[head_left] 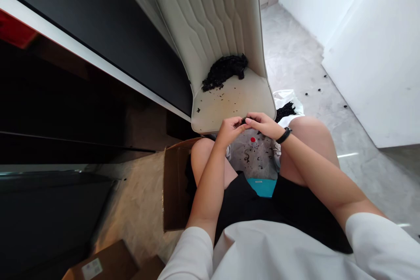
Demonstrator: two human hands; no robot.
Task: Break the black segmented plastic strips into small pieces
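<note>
We see bright, cool light spilling from the upper right, nearly washing out the white wall (370, 43). The dark cabinet (39, 92) sinks into shadow at left, while the floor (127, 210) below glows warm. We notice wide-angle stretching toward the edges and soft detail around the fingers (246, 121).

We seem to be in a home or small office: 1 cream padded chair with a stitched back (210, 13), marbled grey floor (292, 48), plain white wall (305, 0), open brown cardboard box (173, 188).
</note>
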